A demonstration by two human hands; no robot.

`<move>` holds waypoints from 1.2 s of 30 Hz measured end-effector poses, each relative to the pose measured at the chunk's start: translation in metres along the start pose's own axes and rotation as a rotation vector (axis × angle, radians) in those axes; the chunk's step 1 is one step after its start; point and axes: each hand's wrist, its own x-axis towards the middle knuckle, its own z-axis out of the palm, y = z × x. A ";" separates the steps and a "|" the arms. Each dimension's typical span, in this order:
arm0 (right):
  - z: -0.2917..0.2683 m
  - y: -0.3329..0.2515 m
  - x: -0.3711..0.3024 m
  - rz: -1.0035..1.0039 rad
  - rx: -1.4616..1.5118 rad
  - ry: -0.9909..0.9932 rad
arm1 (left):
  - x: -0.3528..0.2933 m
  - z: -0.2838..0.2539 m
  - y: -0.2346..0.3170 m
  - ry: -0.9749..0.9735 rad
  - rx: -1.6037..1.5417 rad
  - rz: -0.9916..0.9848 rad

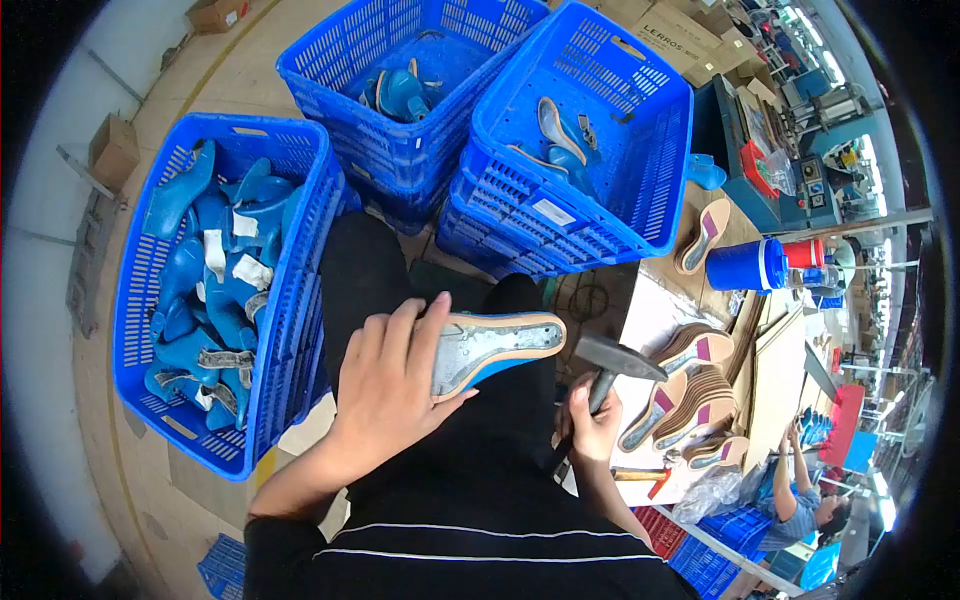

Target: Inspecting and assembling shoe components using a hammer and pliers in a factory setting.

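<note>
My left hand is wrapped round the wide end of a blue shoe last above my lap. Its sole side faces up, with a tan-edged insole on it and a grey metal plate showing inside that border. Small dark holes mark the narrow end. In my right hand a hammer is held upright by its dark handle, its metal head just right of the last and apart from it. Stacks of insoles with purple patches lie on the workbench close to my right hand.
A blue crate full of blue lasts stands at my left. Two more stacked crates are ahead, with a few lasts inside. A blue jug and a red-handled hammer rest on the bench. Another person works at far right.
</note>
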 end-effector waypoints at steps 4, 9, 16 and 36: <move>0.019 -0.011 0.034 -0.159 0.087 0.005 | -0.019 0.003 -0.014 0.135 -0.047 -0.078; 0.021 -0.007 0.053 -0.133 0.059 -0.128 | -0.038 -0.001 -0.019 0.247 -0.024 -0.084; 0.028 -0.009 0.073 -0.302 0.014 -0.237 | -0.045 0.010 -0.020 0.339 -0.092 -0.116; 0.054 -0.052 0.029 0.104 0.080 -0.350 | 0.047 0.009 0.015 0.636 -1.601 0.157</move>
